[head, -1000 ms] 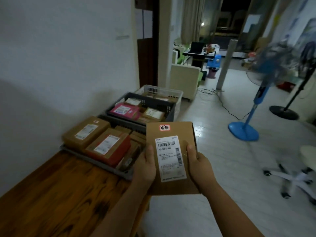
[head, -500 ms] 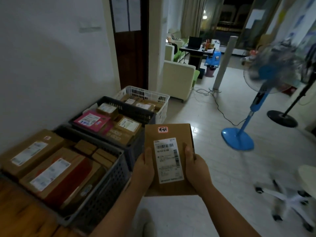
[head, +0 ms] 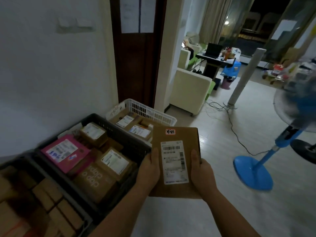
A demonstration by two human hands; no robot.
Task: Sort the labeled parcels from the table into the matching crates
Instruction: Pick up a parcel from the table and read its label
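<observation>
The left hand (head: pixel 148 172) and right hand (head: pixel 202 176) fingers (head: pixel 154 156) grasp the parcel (head: pixel 187 134); 3 crates (head: pixel 109 119) line the white wall (head: pixel 51 74).

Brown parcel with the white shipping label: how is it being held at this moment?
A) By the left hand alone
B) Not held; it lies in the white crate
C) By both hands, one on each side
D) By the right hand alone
C: the left hand and the right hand grip the brown parcel on opposite sides, each thumb lying on its labelled face.
</observation>
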